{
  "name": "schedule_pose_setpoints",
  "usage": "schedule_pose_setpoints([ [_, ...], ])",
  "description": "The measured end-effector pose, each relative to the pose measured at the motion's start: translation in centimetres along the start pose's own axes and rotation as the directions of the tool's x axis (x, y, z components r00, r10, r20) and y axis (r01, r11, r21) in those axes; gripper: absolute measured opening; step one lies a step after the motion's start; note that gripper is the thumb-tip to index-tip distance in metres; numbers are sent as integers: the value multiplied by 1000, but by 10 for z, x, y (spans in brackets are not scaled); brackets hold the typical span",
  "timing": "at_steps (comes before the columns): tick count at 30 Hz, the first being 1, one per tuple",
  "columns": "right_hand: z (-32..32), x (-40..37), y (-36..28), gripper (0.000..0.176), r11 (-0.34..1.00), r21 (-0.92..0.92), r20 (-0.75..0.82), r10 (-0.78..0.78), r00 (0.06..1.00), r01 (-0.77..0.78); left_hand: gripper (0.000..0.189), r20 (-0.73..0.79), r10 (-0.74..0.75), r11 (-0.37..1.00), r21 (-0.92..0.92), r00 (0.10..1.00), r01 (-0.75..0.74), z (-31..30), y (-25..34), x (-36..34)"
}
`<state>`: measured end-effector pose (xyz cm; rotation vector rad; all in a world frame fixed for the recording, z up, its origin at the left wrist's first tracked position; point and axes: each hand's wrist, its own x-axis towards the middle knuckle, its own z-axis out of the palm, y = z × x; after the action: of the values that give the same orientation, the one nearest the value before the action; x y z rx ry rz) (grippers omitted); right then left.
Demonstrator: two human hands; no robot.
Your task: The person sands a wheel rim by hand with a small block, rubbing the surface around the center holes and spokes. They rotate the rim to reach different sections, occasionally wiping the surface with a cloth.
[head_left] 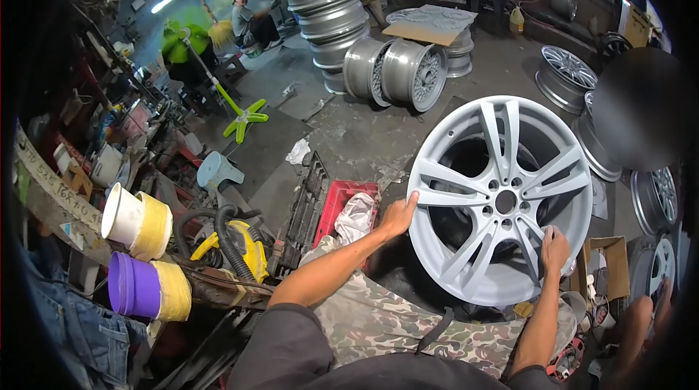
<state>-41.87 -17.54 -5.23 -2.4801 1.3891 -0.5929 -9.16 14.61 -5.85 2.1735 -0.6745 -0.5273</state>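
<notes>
A light grey alloy car wheel with split double spokes lies face up before my lap, tilted toward me. My left hand is closed on its left outer edge, thumb on top and the fingers partly hidden. Against the lower right spokes rests my right hand, its fingers curled and pressed together. Whether anything small is pinched in them I cannot make out. The wheel's surface looks matte. Beneath it, a dark round support shows between the spokes.
Silver wheels are stacked at the back, with more at the right. To my left are a red toolbox, a yellow vacuum, purple and white tubs, and a green fan stand. Other people sit nearby.
</notes>
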Motion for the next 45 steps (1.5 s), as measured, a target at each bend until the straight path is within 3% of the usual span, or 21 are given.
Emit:
schedule_pose_setpoints([
  [2,1,-1,-1,38,998,56,-16,21,1000,-20,89,-34,55,998,13,998,-54,-1,2,1],
  [5,11,0,6,32,997,-17,-47,74,996,-75,90,5,-42,999,16,999,42,-10,15,-1],
  [8,22,2,13,36,992,-32,-35,121,992,-122,85,-38,1,999,33,999,0,-4,-6,16],
  [9,19,-1,7,38,991,-21,-44,134,990,-135,84,-68,94,993,81,993,-88,-1,-21,30],
  [11,5,-12,-10,39,985,-47,4,164,986,-164,83,-99,106,992,74,989,-99,-15,7,29],
  [15,-5,-47,-31,42,970,37,90,237,967,-241,82,-176,171,974,180,969,-139,-34,29,75],
  [19,26,-88,-30,41,906,197,227,331,916,-376,82,-219,203,979,73,954,-191,-34,65,109],
  [21,34,-101,-33,40,901,297,190,269,944,-317,80,-233,248,969,76,940,-237,-37,80,110],
  [24,20,-96,-40,43,874,325,229,297,927,-361,74,-276,287,954,165,917,-249,-36,85,106],
  [26,14,-90,-44,37,932,269,222,186,957,-244,67,-298,319,937,242,899,-252,-36,87,106],
  [27,10,-88,-49,37,931,271,219,187,958,-243,53,-338,327,936,248,883,-252,-36,94,98],
  [28,6,-87,-57,31,958,269,67,80,995,-95,40,-376,334,935,252,865,-251,-36,102,89],
  [29,2,-86,-65,25,969,243,-83,-33,996,53,40,-375,336,934,251,864,-254,-34,110,81],
  [30,-1,-83,-71,14,955,218,-194,-158,968,200,28,-414,573,816,365,707,-448,-31,121,70],
  [31,-3,-83,-78,14,956,216,-191,-160,969,200,21,-416,763,647,483,495,-591,-25,129,60],
  [32,-4,-84,-84,13,932,219,-163,-256,953,288,20,-323,758,651,419,566,-633,-19,133,52],
  [33,-5,-86,-88,13,900,224,-136,-351,927,374,20,-325,754,656,415,571,-630,-11,133,49],
  [34,4,-88,-82,19,880,147,-65,-447,892,452,23,-232,789,608,424,569,-671,-2,130,48],
  [35,6,-90,-80,19,878,141,-61,-454,889,458,25,-140,818,559,427,558,-711,5,128,46],
  [38,5,-96,-81,25,886,149,32,-448,894,439,27,-55,862,452,533,503,-715,14,123,46],
  [45,14,-71,-89,29,831,70,4,-554,833,552,31,99,788,435,609,608,-663,22,125,56],
])
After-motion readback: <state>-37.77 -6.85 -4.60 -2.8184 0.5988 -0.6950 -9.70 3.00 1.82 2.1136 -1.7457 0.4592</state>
